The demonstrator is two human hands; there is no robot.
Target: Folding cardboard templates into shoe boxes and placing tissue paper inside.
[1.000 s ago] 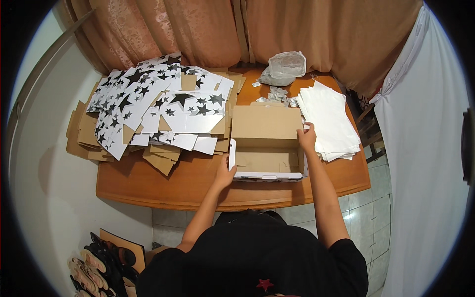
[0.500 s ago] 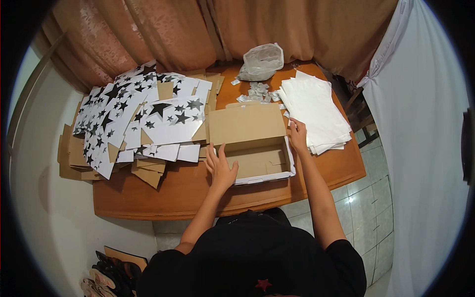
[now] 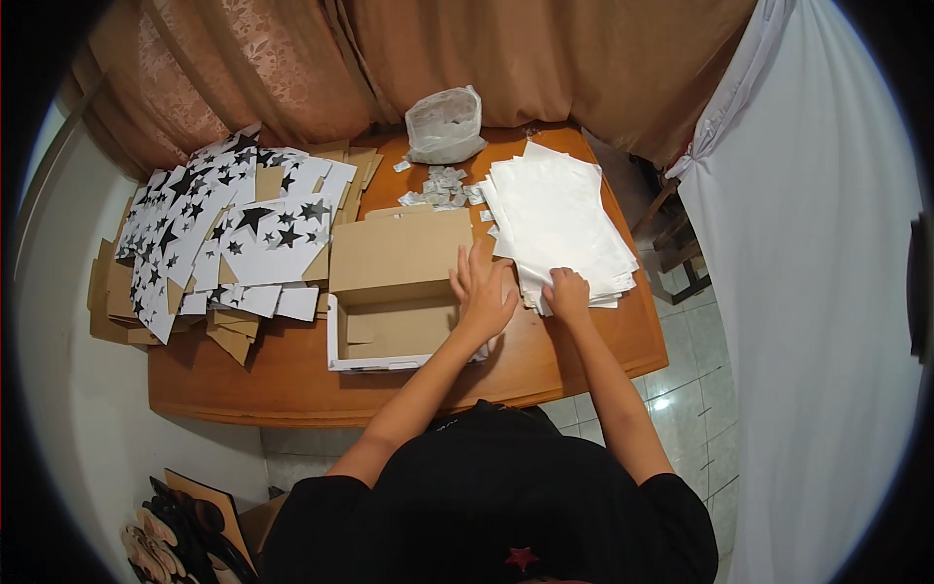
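An open cardboard box (image 3: 377, 363), brown inside with a white rim, sits in front of me with its lid raised at the back. My left hand (image 3: 484, 300) is over the box's right end, fingers spread and holding nothing. It hides that end of the box. To the right lies a stack of thin white paper sheets (image 3: 555, 209). At the stack's near edge, my right hand (image 3: 567, 293) has its fingers curled and pinched on the paper. How many sheets are between the fingers is hidden.
Flattened star-printed cardboard pieces (image 3: 277, 234) lie piled on the left of the wooden table (image 3: 292, 394). Small clear packets (image 3: 443, 187) are scattered behind the box, before a translucent plastic bag (image 3: 445, 127). A brown curtain (image 3: 486, 58) hangs at the back.
My left hand has gone from the box's left side to its right end. My right hand has left the box's right side and closed on the paper stack's near edge. The view has shifted right.
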